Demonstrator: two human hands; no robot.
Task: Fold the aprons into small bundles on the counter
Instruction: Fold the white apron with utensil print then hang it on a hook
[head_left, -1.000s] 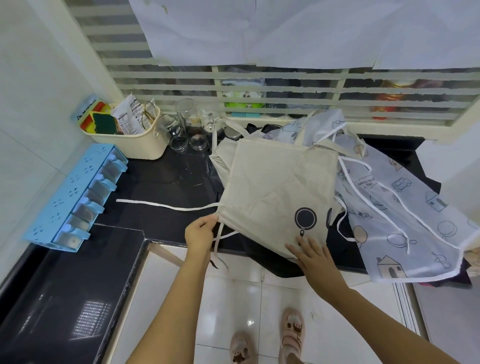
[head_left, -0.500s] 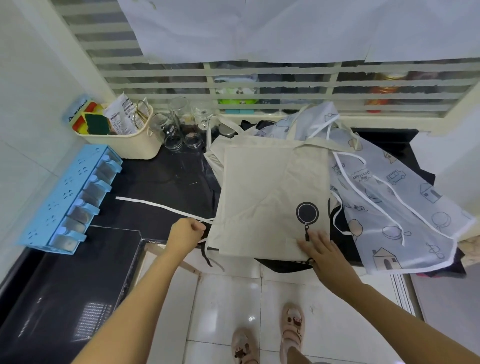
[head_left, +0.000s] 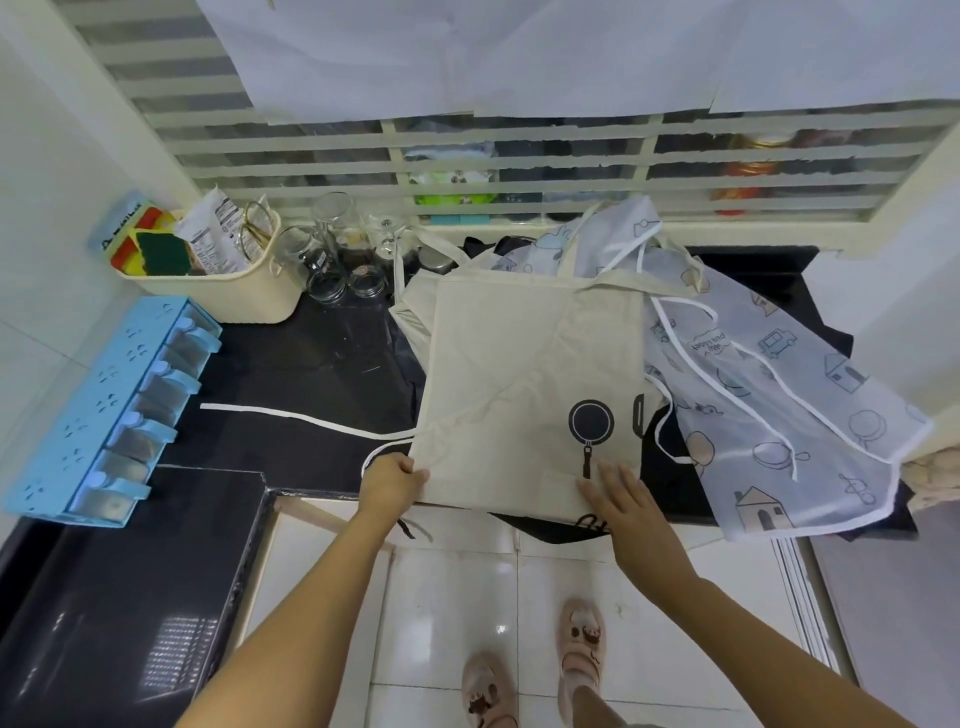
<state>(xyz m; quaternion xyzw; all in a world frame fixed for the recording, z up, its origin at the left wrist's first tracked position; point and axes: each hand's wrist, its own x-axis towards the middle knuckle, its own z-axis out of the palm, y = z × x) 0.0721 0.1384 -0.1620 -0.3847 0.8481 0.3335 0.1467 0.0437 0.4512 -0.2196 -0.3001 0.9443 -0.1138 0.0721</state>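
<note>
While the beige apron lies folded flat on the black surface, the left hand pinches its near left corner with curled fingers. The right hand presses it with straight, released fingers beside a printed frying pan. At the far left, a cream basket holds a green sponge and a printed packet; clear glass jars stand just beside it.

basket: cream plastic basket in the back-left corner of the counter, green scouring pad and a packet stuffed inside
jars: clear glass jars just beside it
rack: blue spice-box rack along the left wall
floor: pink sandals on white tiles
</note>
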